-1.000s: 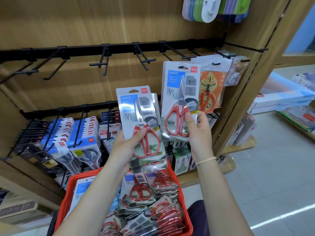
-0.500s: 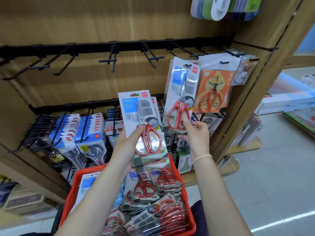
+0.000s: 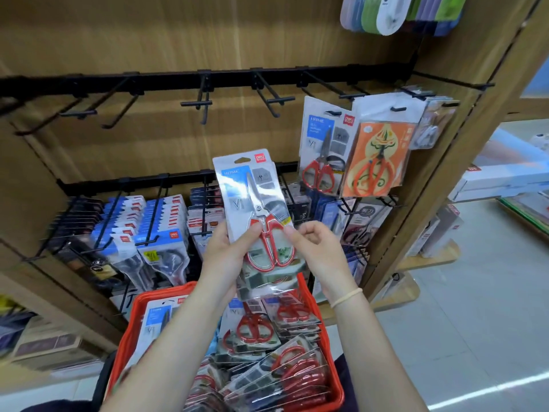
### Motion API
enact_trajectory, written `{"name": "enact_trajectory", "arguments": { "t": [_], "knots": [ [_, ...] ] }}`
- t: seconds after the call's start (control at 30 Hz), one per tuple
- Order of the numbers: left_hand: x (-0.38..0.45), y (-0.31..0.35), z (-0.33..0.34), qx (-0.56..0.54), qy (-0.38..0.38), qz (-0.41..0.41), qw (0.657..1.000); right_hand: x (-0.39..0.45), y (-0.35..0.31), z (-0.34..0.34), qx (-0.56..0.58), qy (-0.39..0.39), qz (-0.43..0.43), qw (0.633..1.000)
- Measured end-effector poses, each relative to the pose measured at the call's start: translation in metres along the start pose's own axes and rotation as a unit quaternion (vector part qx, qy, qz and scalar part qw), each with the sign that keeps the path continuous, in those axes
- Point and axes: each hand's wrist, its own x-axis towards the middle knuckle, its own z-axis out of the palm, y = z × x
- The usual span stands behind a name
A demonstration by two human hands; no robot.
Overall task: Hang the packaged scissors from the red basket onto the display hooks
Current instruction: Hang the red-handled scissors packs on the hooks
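Observation:
My left hand [image 3: 224, 257] grips a small stack of packaged scissors [image 3: 252, 197] with red handles, held upright in front of the lower display row. My right hand [image 3: 319, 254] pinches the right edge of the front pack, next to the handles. Another pack of the same scissors [image 3: 322, 144] hangs on a hook at the right of the upper black rail. Below my arms sits the red basket [image 3: 135, 319], holding several more packs of red-handled scissors [image 3: 252, 328].
Bare black hooks [image 3: 273, 98] stick out along the upper rail to the left of the hung pack. An orange scissors pack [image 3: 377, 159] hangs right of it. The lower rail is crowded with blue and dark packs [image 3: 157, 221]. A wooden side panel [image 3: 430, 173] bounds the display on the right.
My right hand let go of the pack, which now hangs on the upper hook, and came down to the stack in my left hand. The view drifted left.

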Motion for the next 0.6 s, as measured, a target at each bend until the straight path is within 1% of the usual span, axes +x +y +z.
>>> {"name": "enact_trajectory", "arguments": {
  "t": [0.13,0.23,0.3,0.4,0.6],
  "knots": [
    [0.000,0.001,-0.002,0.015,-0.003,0.023,1.000,-0.004,-0.001,0.002,-0.005,-0.047,0.010,0.999],
    [0.001,0.001,0.000,0.020,-0.008,0.026,0.999,-0.008,0.003,0.001,0.013,-0.044,-0.012,0.999],
    [0.002,0.001,0.000,0.019,-0.005,0.021,1.000,-0.007,0.006,-0.004,0.041,-0.020,-0.028,0.999],
    [0.006,-0.001,-0.001,0.033,0.005,0.019,0.999,-0.006,0.009,-0.016,0.060,0.041,-0.058,0.996],
    [0.008,0.004,0.008,0.045,-0.007,0.029,0.999,0.004,-0.001,-0.037,0.104,0.136,-0.097,0.981]
  ]
}}
